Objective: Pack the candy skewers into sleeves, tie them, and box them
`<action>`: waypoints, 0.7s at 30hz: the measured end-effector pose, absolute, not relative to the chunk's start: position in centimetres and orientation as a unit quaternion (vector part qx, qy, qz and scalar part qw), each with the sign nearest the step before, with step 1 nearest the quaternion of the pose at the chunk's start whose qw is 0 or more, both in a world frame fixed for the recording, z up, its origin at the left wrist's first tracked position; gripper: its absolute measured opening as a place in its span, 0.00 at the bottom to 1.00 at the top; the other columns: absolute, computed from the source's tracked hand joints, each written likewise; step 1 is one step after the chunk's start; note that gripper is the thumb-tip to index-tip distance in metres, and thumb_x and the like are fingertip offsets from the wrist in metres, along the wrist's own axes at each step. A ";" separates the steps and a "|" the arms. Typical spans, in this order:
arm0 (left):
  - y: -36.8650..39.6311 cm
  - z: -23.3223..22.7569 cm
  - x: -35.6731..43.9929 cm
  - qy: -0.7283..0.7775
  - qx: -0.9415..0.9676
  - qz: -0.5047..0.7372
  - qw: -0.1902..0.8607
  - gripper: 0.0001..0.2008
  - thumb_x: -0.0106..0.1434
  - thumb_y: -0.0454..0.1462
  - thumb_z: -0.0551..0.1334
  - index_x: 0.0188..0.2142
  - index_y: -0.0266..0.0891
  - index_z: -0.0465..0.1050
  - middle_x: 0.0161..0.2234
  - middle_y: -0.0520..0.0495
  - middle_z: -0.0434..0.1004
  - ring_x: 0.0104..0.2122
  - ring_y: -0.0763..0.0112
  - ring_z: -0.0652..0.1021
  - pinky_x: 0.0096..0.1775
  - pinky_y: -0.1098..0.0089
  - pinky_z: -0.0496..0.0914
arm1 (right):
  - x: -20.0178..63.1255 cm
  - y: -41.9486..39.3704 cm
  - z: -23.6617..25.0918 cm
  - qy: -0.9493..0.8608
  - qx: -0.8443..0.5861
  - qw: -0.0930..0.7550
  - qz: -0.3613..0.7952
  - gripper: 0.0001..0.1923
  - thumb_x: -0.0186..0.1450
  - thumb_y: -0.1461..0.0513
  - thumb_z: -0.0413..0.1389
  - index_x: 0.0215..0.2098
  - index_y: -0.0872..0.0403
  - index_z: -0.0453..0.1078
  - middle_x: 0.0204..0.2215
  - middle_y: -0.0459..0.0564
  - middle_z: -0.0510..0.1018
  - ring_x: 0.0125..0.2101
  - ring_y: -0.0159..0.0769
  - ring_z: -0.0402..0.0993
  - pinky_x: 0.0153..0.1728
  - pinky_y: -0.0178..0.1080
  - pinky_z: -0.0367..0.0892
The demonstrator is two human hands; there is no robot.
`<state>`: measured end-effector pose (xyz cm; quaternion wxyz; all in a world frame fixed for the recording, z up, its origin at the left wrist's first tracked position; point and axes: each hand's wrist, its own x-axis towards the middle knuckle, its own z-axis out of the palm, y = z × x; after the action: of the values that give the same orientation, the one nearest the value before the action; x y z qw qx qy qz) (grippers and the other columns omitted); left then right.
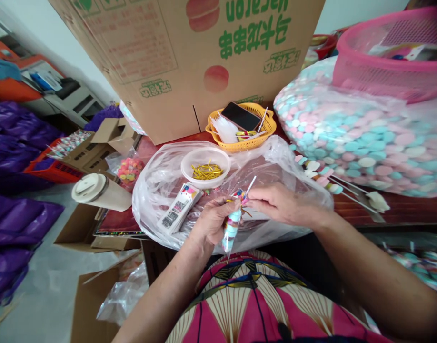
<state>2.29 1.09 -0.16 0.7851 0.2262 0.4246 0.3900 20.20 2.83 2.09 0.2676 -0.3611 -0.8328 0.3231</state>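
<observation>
Head view: left hand [213,220] grips a bagged skewer [232,227]; right hand [275,202] pinches closed beside it; gold tie [246,213], one o'clock, seems unfinished.

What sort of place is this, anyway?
Probably a small sweet-packing workshop: a big clear bag of pastel sweets, a bowl of gold ties, and a wrapped sweet skewer in the left hand.

Ties [206,172] in bowl [204,155], phone [240,116] in basket [245,145] behind-right
</observation>
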 end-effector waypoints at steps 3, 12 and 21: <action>1.2 -0.2 2.4 0.419 0.229 0.389 0.788 0.18 0.41 0.38 0.76 0.26 0.33 0.71 0.17 0.53 0.70 0.15 0.78 0.70 0.18 0.77 0.63 | 20.4 3.1 2.6 -0.824 -0.389 0.276 0.306 0.14 0.64 0.63 0.49 0.20 0.54 0.58 0.18 0.41 0.62 0.23 0.27 0.55 0.25 0.34 0.51; 1.0 0.0 3.4 0.434 0.235 0.467 0.733 0.16 0.42 0.38 0.75 0.24 0.34 0.71 0.16 0.56 0.68 0.14 0.83 0.66 0.16 0.80 0.58 | 18.6 1.0 -0.7 -0.665 -0.433 0.398 0.460 0.11 0.64 0.57 0.54 0.30 0.55 0.71 0.21 0.43 0.69 0.23 0.29 0.64 0.24 0.33 0.60; 1.2 -0.2 2.5 0.319 0.212 0.337 0.860 0.21 0.42 0.40 0.77 0.30 0.32 0.73 0.20 0.52 0.74 0.17 0.76 0.74 0.20 0.77 0.68 | 18.8 0.9 -0.9 -0.717 -0.337 0.449 0.413 0.10 0.66 0.59 0.54 0.35 0.53 0.77 0.29 0.48 0.78 0.30 0.33 0.74 0.33 0.35 0.70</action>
<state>2.53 1.20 -0.16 0.8603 0.2117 0.3189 0.3366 18.79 0.89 -0.88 0.4494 -0.3370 -0.7169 0.4128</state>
